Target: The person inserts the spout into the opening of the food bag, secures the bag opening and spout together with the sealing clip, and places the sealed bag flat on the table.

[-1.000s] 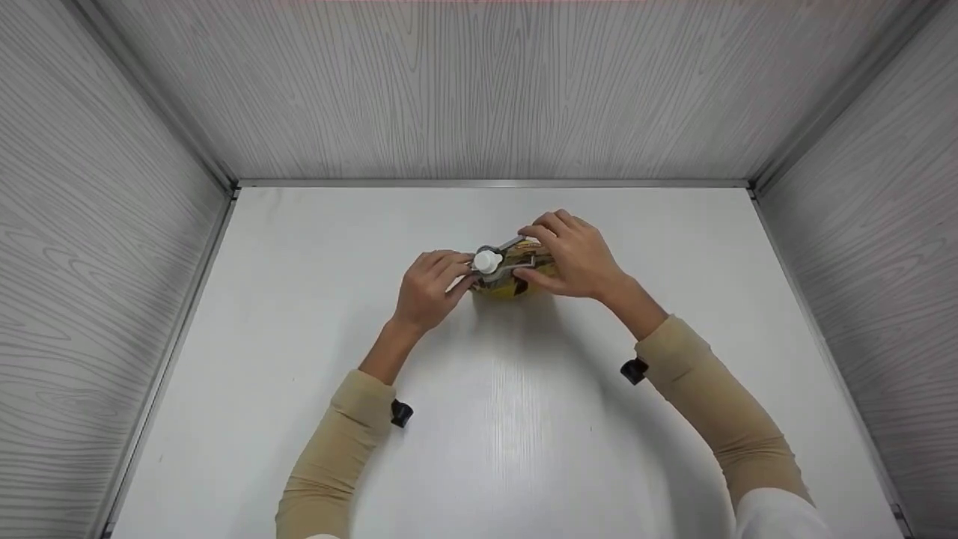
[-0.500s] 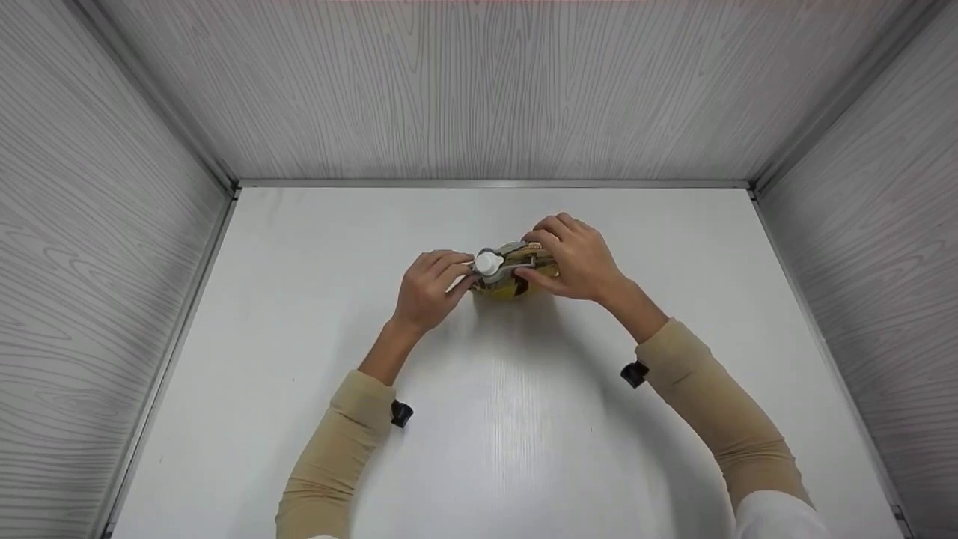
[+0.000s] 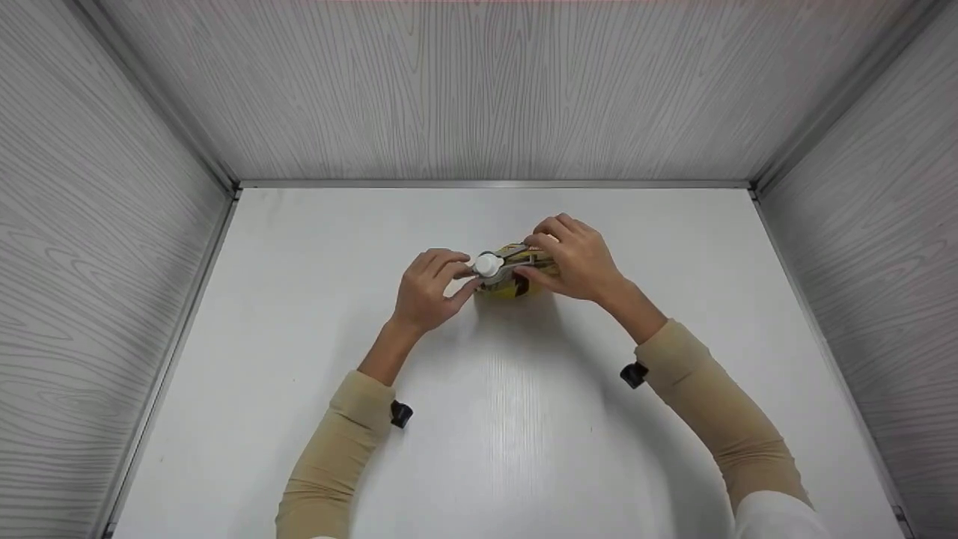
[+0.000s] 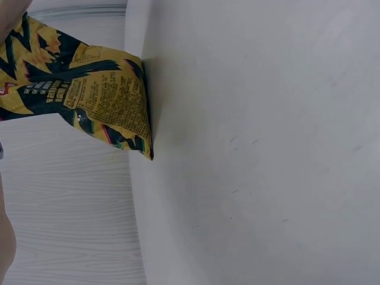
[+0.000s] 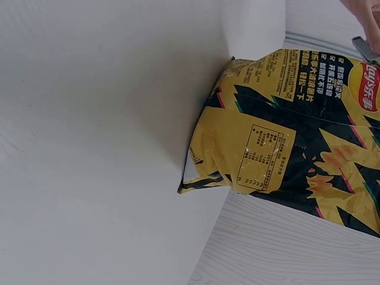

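- Head view: a yellow chip bag [image 3: 511, 283] stands upright near the middle of the white table [image 3: 509, 419], inside a booth of grey wood-grain walls [image 3: 479, 90]. A grey clip [image 3: 515, 261] with a white round knob [image 3: 486, 263] sits across the bag's top. The left hand [image 3: 428, 288] has its fingers curled round the knob end of the clip, thumb beneath. The right hand [image 3: 576, 258] curls over the other end, fingers above and thumb below, pinching the clip arms together on the bag's top. Both forearms wear tan sleeves [image 3: 711, 408], each with a small black camera mount [image 3: 633, 373] at the wrist.
- Left wrist view: the bag [image 4: 83, 95] shows its printed back, yellow with dark zigzags, its bottom corner touching the table [image 4: 267, 148]. Only a sliver of skin shows at the frame's edge, so the grip cannot be told here.
- Right wrist view: the bag [image 5: 291, 130] fills the right side, its base on the table [image 5: 107, 119]. A fingertip [image 5: 369, 10] and a bit of the grey clip [image 5: 363, 48] show at the top right corner.
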A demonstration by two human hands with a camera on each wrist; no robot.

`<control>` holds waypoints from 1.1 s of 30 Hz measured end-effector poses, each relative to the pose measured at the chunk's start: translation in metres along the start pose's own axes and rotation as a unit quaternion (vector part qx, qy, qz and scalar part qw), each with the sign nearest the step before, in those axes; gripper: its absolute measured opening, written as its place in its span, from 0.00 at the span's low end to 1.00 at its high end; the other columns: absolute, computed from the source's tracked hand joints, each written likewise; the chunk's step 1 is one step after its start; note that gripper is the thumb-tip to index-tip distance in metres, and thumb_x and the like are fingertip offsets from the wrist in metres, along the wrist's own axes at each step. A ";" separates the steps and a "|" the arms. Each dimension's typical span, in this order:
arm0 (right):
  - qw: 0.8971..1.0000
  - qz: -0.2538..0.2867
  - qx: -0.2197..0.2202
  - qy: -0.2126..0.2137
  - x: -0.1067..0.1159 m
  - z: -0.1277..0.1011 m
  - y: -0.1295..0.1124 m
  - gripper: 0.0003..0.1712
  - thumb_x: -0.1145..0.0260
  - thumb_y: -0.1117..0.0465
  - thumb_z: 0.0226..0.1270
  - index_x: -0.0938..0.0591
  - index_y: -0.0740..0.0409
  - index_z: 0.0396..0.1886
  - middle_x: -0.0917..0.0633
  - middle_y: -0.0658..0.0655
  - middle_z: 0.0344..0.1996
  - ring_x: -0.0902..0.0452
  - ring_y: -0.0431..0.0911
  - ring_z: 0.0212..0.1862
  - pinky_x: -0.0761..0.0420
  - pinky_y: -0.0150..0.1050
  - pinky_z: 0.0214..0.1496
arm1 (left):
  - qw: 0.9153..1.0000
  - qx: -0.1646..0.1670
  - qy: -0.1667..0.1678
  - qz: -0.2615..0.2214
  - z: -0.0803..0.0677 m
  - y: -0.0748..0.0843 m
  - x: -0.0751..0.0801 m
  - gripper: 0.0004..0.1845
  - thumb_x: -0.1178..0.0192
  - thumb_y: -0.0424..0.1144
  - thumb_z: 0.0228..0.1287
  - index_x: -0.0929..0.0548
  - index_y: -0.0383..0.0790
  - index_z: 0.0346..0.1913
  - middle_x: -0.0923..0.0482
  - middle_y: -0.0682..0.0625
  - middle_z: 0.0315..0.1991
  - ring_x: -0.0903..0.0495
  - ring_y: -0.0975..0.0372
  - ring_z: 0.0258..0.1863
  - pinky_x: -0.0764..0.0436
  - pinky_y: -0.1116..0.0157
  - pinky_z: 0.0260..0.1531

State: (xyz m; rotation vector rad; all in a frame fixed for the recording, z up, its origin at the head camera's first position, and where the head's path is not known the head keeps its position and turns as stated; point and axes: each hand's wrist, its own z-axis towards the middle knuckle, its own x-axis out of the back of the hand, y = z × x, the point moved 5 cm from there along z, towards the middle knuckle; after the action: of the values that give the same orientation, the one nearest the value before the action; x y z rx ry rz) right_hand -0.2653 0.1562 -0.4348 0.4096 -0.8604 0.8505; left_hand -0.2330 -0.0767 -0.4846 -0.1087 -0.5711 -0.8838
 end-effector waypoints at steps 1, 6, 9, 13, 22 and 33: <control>1.000 0.000 0.000 0.001 0.000 0.000 0.000 0.24 0.25 0.41 0.67 0.14 0.55 0.48 0.14 0.57 0.44 0.17 0.54 0.45 0.12 0.50 0.46 | 1.000 0.001 -0.001 0.001 0.000 0.000 0.000 0.13 0.20 0.41 0.58 0.13 0.37 0.39 0.11 0.46 0.43 0.15 0.55 0.45 0.14 0.59 0.47; 1.000 -0.001 0.003 0.005 0.000 0.000 0.000 0.24 0.24 0.41 0.67 0.14 0.55 0.48 0.14 0.57 0.44 0.16 0.53 0.45 0.12 0.50 0.46 | 1.000 0.012 -0.017 0.014 0.004 -0.001 -0.002 0.17 0.21 0.47 0.60 0.13 0.39 0.41 0.11 0.47 0.45 0.16 0.55 0.48 0.14 0.59 0.50; 1.000 -0.002 0.004 0.006 0.000 0.000 0.001 0.23 0.24 0.42 0.66 0.14 0.55 0.47 0.14 0.57 0.43 0.16 0.54 0.45 0.12 0.50 0.46 | 0.999 0.019 -0.024 0.021 0.006 -0.002 -0.004 0.20 0.22 0.51 0.60 0.13 0.38 0.42 0.11 0.46 0.46 0.16 0.55 0.49 0.14 0.59 0.51; 1.000 -0.002 0.005 0.006 0.000 0.001 0.000 0.23 0.24 0.41 0.66 0.14 0.55 0.47 0.13 0.57 0.43 0.16 0.53 0.45 0.12 0.50 0.46 | 0.999 0.020 -0.030 0.031 0.007 -0.003 -0.004 0.23 0.23 0.55 0.60 0.13 0.38 0.44 0.12 0.46 0.47 0.16 0.55 0.49 0.14 0.59 0.52; 1.000 -0.010 0.016 0.010 -0.002 0.002 -0.001 0.23 0.23 0.43 0.65 0.14 0.55 0.46 0.14 0.57 0.42 0.16 0.53 0.44 0.12 0.50 0.46 | 0.997 0.032 -0.058 0.036 0.014 -0.006 -0.007 0.30 0.23 0.62 0.56 0.14 0.39 0.46 0.13 0.46 0.50 0.18 0.54 0.52 0.15 0.57 0.53; 1.000 -0.009 0.014 0.005 -0.002 0.002 -0.001 0.22 0.23 0.42 0.66 0.14 0.55 0.45 0.13 0.57 0.42 0.16 0.53 0.45 0.12 0.50 0.47 | 0.992 0.038 -0.105 0.051 0.022 -0.002 -0.015 0.34 0.28 0.69 0.57 0.14 0.42 0.49 0.14 0.48 0.53 0.19 0.54 0.55 0.16 0.57 0.56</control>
State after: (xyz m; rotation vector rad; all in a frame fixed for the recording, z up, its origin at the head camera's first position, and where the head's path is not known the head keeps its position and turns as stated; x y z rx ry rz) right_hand -0.2659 0.1534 -0.4349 0.4369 -0.8352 0.8483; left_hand -0.2520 -0.0604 -0.4740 -0.1618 -0.7890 -0.7537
